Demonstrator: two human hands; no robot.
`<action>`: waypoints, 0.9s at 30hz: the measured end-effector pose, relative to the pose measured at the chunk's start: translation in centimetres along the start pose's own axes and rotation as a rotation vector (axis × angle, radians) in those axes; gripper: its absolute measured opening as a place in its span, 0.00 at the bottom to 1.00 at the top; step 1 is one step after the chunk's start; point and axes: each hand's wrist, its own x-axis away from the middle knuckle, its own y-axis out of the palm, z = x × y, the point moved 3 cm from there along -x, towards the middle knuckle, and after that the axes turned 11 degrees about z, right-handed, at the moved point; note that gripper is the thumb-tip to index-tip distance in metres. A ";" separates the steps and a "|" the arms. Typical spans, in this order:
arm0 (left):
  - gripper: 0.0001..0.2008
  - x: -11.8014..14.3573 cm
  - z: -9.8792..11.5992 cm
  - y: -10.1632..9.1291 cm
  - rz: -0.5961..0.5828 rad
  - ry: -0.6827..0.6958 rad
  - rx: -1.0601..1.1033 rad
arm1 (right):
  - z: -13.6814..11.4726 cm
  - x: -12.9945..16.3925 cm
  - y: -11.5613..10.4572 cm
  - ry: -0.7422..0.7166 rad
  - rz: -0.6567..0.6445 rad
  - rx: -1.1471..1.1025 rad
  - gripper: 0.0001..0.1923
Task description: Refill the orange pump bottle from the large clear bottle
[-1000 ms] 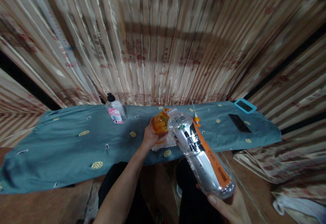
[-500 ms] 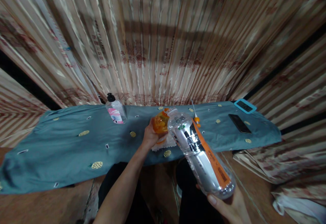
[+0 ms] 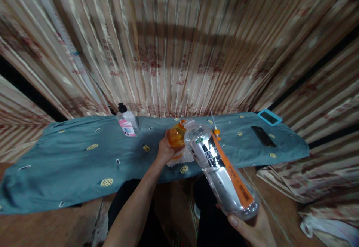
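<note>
Behind the table (image 3: 74,168) hangs a curtain (image 3: 168,52); on the table's left half stands a black-capped bottle (image 3: 128,126), on its right end a phone (image 3: 263,136) and a clock (image 3: 269,117).

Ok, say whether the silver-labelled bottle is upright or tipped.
Tipped: the silver-labelled bottle slants from the right hand toward the orange container.
</note>
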 end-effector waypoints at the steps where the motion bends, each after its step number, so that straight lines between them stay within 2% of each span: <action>1: 0.34 0.0 -0.1 0.0 -0.001 0.001 0.001 | -0.1 0.0 0.0 -0.006 0.006 0.002 0.55; 6: 0.35 0.0 -0.1 0.0 0.010 0.005 0.001 | -0.5 0.1 0.4 -0.010 -0.046 0.015 0.53; 10: 0.34 0.0 0.0 -0.1 0.001 0.013 0.003 | -1.0 0.4 0.6 0.013 0.006 -0.024 0.55; 15: 0.33 0.0 0.2 -0.1 0.008 0.012 -0.009 | -0.9 0.5 0.8 -0.028 0.023 -0.018 0.53; 27: 0.33 -0.1 -0.2 -0.2 0.008 0.029 -0.036 | -1.4 0.7 0.9 -0.004 0.025 -0.013 0.54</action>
